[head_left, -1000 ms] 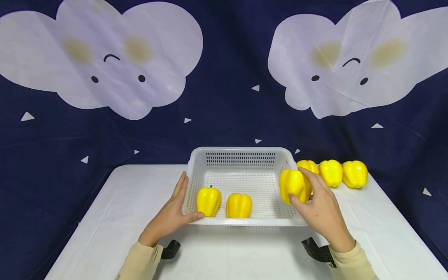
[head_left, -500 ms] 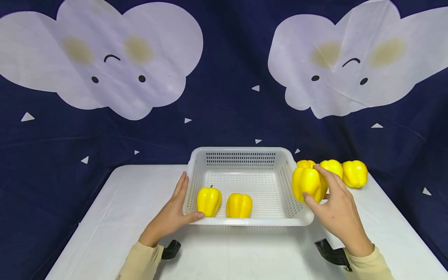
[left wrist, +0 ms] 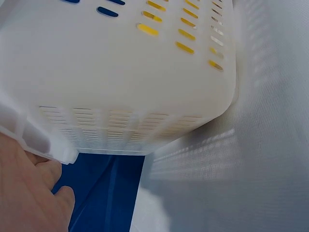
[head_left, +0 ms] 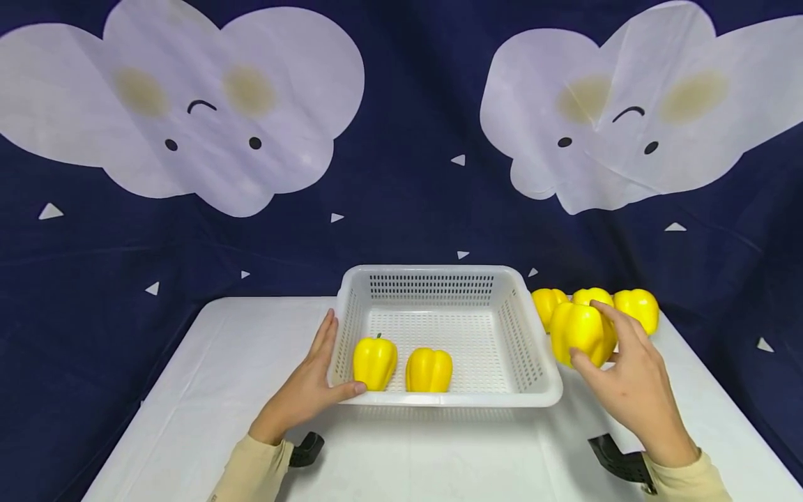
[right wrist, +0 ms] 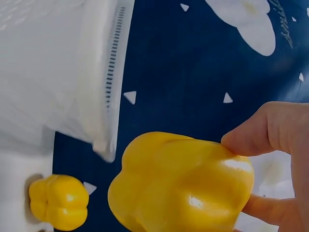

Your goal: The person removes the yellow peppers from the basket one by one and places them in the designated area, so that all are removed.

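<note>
A white perforated plastic basket (head_left: 439, 399) stands mid-table in the head view, with two yellow bell peppers (head_left: 374, 363) near its front wall. My left hand (head_left: 307, 380) holds the basket's front left corner, thumb over the rim and fingers along the outer side; the left wrist view shows those fingers (left wrist: 48, 171) at the rim. To the right of the basket, my right hand (head_left: 636, 387) grips another yellow bell pepper (head_left: 580, 335) between thumb and fingers, above the table. The right wrist view shows this bell pepper (right wrist: 178, 183) close up, apart from the basket.
Three more yellow bell peppers (head_left: 637, 310) sit in a row at the table's back right, partly hidden by the held one. The white table (head_left: 439, 460) ends against a dark blue cloth (head_left: 414, 174) with clouds. Black wrist mounts (head_left: 617, 460) jut out under both forearms.
My right hand has carried its bell pepper rightward, from above the basket's right side to outside it, before the back row. My left hand and the basket stay put.
</note>
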{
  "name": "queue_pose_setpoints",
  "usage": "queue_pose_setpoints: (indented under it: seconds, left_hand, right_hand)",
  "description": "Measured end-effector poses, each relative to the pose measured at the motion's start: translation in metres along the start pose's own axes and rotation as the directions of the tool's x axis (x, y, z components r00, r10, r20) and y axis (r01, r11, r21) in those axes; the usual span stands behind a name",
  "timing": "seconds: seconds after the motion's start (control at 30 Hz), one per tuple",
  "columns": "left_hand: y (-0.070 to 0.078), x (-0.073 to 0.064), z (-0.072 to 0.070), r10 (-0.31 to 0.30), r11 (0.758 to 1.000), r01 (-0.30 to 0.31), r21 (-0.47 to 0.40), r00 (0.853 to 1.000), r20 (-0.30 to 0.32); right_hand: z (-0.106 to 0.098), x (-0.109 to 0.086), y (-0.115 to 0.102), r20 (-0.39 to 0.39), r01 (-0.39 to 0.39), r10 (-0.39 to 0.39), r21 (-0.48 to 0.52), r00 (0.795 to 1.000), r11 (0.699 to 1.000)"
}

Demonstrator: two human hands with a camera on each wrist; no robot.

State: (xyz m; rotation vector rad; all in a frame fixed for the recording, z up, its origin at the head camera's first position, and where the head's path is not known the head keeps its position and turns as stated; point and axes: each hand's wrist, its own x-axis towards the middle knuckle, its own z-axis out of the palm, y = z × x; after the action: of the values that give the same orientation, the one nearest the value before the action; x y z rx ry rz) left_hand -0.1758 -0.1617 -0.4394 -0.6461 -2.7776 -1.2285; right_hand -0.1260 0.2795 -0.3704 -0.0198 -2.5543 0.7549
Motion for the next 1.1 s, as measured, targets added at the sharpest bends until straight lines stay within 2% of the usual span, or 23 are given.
queue_pose_setpoints:
  seconds: [0.43, 0.8, 1.1]
  left_hand:
    - [0.000, -0.002, 0.001, 0.006, 1.000, -0.006, 0.005, 1.000, -0.002]
    - [0.000, -0.002, 0.000, 0.001, 1.000, -0.001, 0.016, 1.000, -0.001]
    - [-0.001, 0.000, 0.001, 0.006, 1.000, -0.006, 0.014, 1.000, -0.001]
  right_hand:
    - [-0.001, -0.001, 0.035, -0.036, -0.002, 0.000, -0.062, 0.999, 0.998]
    - [-0.004, 0.001, 0.069, -0.017, -0.012, 0.011, -0.077, 1.000, 0.997]
    - [-0.006, 0.007, 0.095, 0.040, -0.082, 0.088, -0.123, 0.995, 0.989]
